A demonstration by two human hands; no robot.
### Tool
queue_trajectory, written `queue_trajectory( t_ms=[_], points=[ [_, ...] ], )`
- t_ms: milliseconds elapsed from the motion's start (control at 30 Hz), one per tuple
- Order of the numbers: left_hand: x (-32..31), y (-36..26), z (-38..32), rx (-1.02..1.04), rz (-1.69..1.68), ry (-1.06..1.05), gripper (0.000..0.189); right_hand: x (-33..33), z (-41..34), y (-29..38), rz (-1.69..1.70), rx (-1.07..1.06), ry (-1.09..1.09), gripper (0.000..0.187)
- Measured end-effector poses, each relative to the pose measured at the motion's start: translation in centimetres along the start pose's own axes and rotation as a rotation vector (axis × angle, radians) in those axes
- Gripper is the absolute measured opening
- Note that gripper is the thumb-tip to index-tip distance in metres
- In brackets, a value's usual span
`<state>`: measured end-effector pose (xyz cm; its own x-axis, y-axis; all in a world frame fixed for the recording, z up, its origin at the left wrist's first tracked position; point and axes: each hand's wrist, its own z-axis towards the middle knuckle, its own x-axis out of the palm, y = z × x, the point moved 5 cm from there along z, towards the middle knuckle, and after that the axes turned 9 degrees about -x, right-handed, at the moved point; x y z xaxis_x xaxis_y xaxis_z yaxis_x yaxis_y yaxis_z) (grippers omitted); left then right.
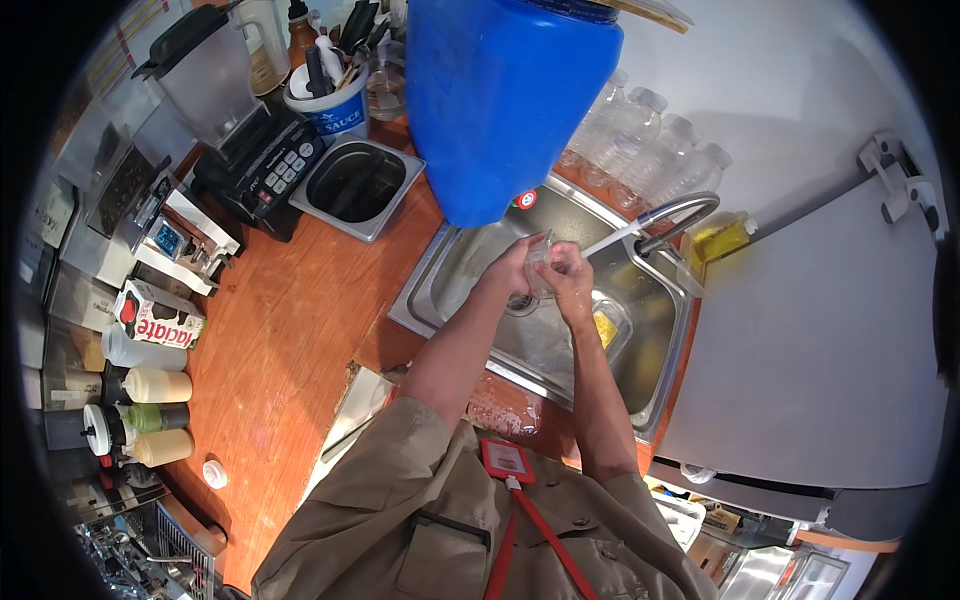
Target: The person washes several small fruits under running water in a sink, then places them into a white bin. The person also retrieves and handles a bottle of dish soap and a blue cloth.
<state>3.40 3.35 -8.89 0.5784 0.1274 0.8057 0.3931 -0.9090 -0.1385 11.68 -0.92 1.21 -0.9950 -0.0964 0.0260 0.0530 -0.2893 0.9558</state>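
Observation:
Over the stainless steel sink [510, 341], both my hands are on a small clear cup or jar [538, 271]. My left hand [516, 264] grips it from the left side. Fingers of my right hand [568, 276] are at its right side, partly hiding it. White water streams from the curved metal faucet [679, 214] towards my right hand. Beneath the hands is the sink drain [521, 304]. A yellow sponge [604, 328] sits in a clear container [621, 330] in the basin, partly behind my right forearm.
A large blue plastic barrel [502, 105] overhangs the sink's far left. Clear plastic bottles [637, 142] and a yellow liquid bottle [721, 238] stand behind. On the wooden counter [292, 315] are a blender [247, 142], a metal pan [360, 187] and squeeze bottles [159, 384]. A grey refrigerator [810, 337] stands right.

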Motion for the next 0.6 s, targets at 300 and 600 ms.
queue_trajectory(
  t_ms=[300,600],
  points=[
    [0.6,-0.2,-2.4,0.045,0.141,-0.015,0.058,-0.5,-0.4,-1.7,0.091,0.191,0.213,0.012],
    [0.9,0.0,-2.8,0.121,0.231,-0.119,0.062,0.2,-0.3,-2.2,0.204,0.206,-0.079,0.018]
  ],
)
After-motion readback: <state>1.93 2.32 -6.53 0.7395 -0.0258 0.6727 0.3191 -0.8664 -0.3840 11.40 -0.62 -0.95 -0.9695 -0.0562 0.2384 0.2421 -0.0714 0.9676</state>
